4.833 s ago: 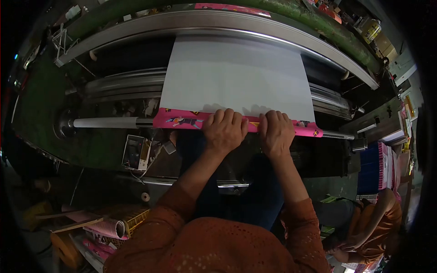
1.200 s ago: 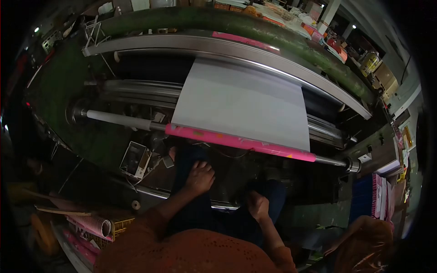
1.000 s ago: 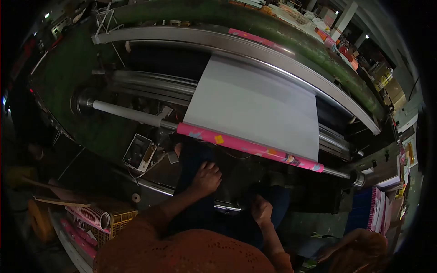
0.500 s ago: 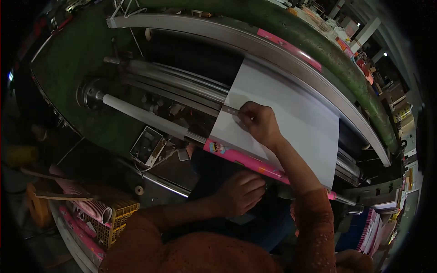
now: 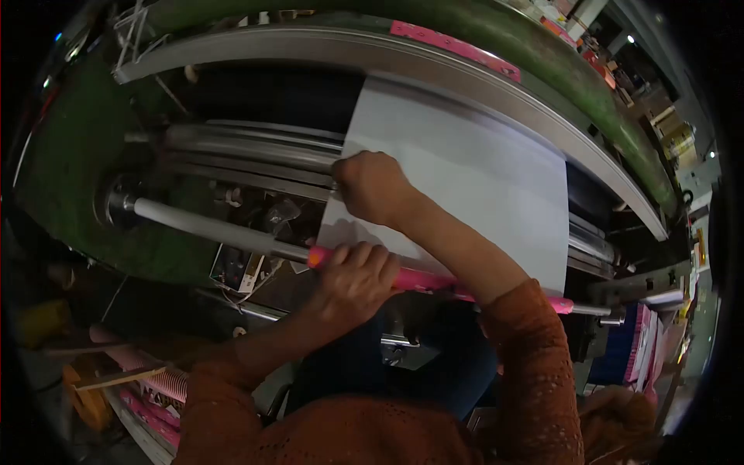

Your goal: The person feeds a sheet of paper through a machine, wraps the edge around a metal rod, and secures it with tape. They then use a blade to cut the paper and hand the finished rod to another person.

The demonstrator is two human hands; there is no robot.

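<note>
A white sheet [image 5: 465, 178] runs from beneath the metal beam down to a pink printed roll [image 5: 422, 280] on a shaft. My left hand [image 5: 356, 283] is closed over the left end of this roll, its fingers wrapped on top. At the sheet's left edge my right hand [image 5: 370, 184] is a tight fist, knuckles up. A thin metal strip was pinched in it a moment ago; the fist now hides nearly all of it. My right forearm crosses above the sheet and the roll.
Metal rollers [image 5: 248, 147] lie left of the sheet, behind a bare pale shaft [image 5: 201, 225]. A long metal beam [image 5: 310, 45] and a green cylinder [image 5: 604, 132] span the back. Striped pink rolls [image 5: 159, 381] stand at lower left. Another person's arm [image 5: 612, 407] shows at lower right.
My left hand has risen from my lap onto the pink roll. My right hand has moved left to the sheet's edge and turned knuckles up. The whole view has shifted.
</note>
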